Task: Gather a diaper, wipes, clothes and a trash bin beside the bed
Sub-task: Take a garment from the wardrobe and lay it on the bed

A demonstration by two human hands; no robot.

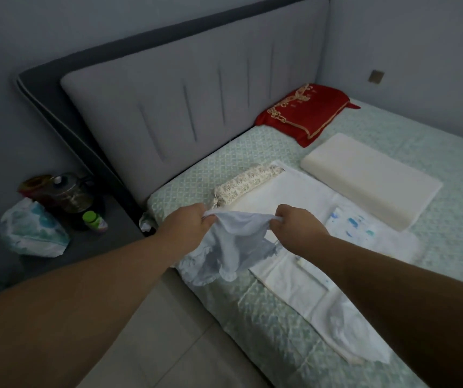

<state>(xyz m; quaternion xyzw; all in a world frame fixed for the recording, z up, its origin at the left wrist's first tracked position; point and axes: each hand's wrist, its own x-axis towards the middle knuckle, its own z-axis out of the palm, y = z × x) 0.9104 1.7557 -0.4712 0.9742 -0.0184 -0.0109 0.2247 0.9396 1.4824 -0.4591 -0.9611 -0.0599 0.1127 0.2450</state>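
At frame centre, the left hand (189, 224) and right hand (294, 224) each pinch an edge of a pale garment (233, 247) with curled fingers, holding it over the bed's near edge (266, 317). What looks like a diaper (356, 228) lies right of centre. Loosened fingers could drop the limp cloth to the floor.
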